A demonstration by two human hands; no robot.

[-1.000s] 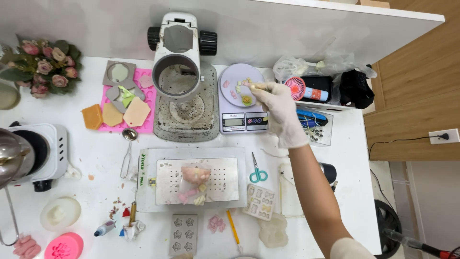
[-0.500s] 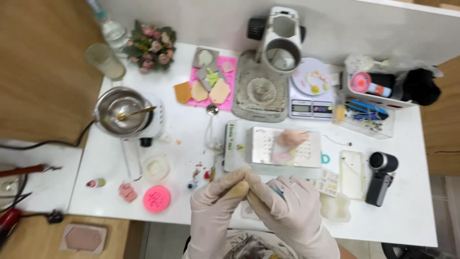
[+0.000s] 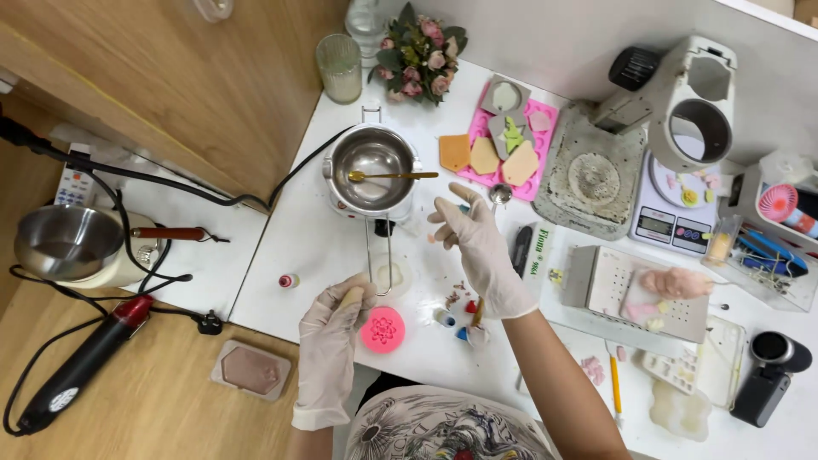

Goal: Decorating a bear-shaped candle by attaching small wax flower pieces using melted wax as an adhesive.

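Note:
My left hand (image 3: 334, 334), in a white glove, is closed around a small tan lump (image 3: 351, 296) near the table's front edge, just left of a round pink mould (image 3: 383, 330). My right hand (image 3: 474, 241), also gloved, hovers with fingers spread and nothing in it. It is just right of a small metal melting pot (image 3: 372, 167) that has a gold spoon (image 3: 394, 176) lying across it. A clear round dish (image 3: 390, 274) sits between my two hands.
Behind the pot stand a pink mould tray with tan pieces (image 3: 504, 140), flowers (image 3: 419, 49) and a glass jar (image 3: 340, 66). A white stand (image 3: 692, 102), a scale (image 3: 673, 213) and a perforated tray (image 3: 635, 294) fill the right. A second pot (image 3: 68, 243) and a heat gun (image 3: 81, 366) lie left.
My right hand left the scale, met my left hand over the tan lump at the front edge, then opened and moved toward the pot. The view swung left.

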